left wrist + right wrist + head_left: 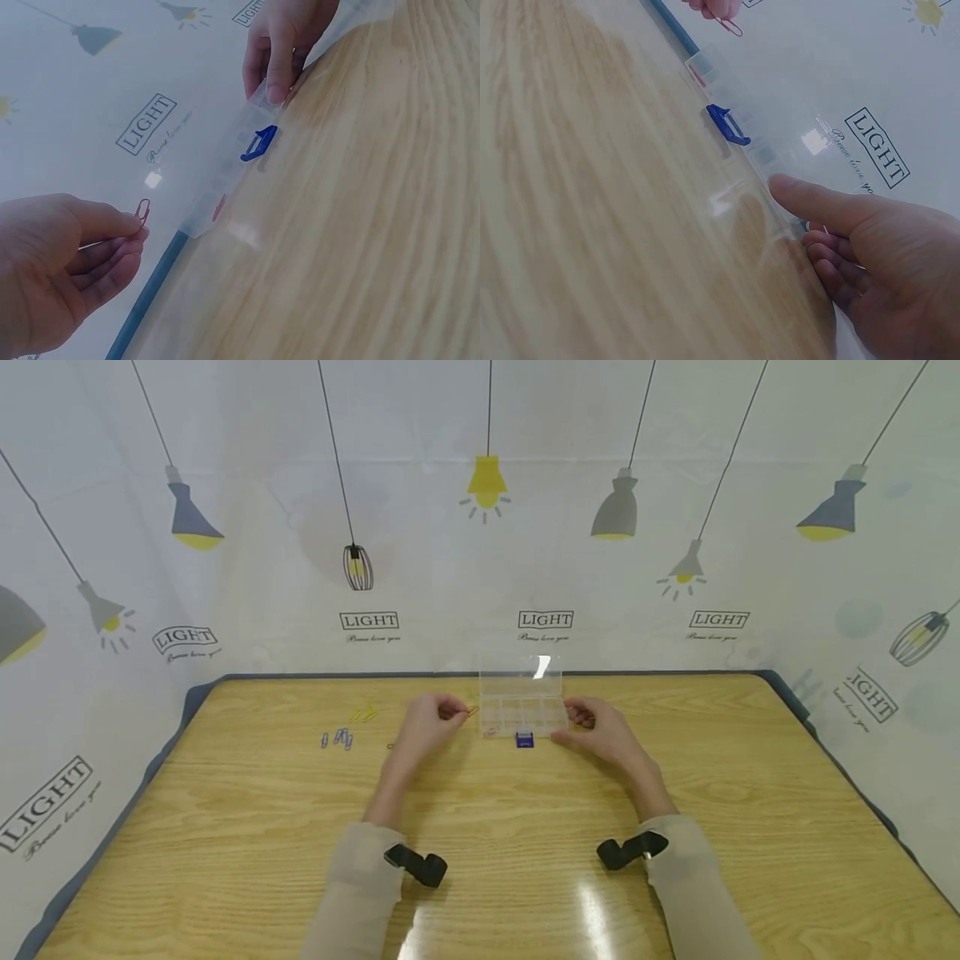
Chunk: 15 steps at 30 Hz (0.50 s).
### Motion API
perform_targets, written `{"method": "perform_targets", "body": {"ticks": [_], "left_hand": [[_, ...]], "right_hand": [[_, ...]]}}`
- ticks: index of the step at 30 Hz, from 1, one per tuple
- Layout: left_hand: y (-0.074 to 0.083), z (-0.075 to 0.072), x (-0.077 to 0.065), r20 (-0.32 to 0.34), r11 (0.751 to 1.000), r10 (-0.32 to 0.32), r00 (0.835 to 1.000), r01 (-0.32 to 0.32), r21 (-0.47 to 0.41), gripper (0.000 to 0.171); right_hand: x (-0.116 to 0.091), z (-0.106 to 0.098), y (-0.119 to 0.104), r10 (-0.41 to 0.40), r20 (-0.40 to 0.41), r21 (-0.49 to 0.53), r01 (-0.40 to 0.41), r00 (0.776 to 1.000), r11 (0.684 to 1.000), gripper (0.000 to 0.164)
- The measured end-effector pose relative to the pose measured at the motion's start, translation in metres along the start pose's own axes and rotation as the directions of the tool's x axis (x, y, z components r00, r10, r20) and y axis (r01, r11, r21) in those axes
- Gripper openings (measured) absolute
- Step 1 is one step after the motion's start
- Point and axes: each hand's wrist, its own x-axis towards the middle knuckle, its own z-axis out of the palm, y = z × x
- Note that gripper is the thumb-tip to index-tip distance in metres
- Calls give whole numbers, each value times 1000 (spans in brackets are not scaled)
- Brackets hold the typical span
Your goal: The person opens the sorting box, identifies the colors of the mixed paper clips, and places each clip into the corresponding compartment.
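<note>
My left hand (430, 724) pinches a red paper clip (143, 211) between thumb and fingertips, just left of the clear plastic compartment box (513, 703). The box's lid (517, 677) stands raised at the back, and a blue latch (524, 740) sticks out at its front. Red paper clips (491, 732) lie in the front left compartment. At the box's right end, my right hand (602, 732) grips it, thumb at the front corner (784, 187) and fingers curled round the side.
On the table (495, 810), left of my left hand, lie several yellow paper clips (365, 714) and several blue paper clips (342, 737). One small dark clip (390, 746) sits beside my left wrist. A lamp-printed curtain (435, 568) rises close behind the box.
</note>
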Motion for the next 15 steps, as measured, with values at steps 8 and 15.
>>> {"method": "perform_targets", "body": {"ticks": [8, 15], "left_hand": [[10, 16, 5, 18, 1000, 2, 1000, -2, -8, 7], [12, 24, 9, 6, 1000, 5, 1000, -5, -29, 5]], "right_hand": [[-1, -1, -2, 6, 4, -3, -6, 1000, 1000, 71], [0, -1, -2, -2, 0, -12, 2, 1000, 1000, 70]]}}
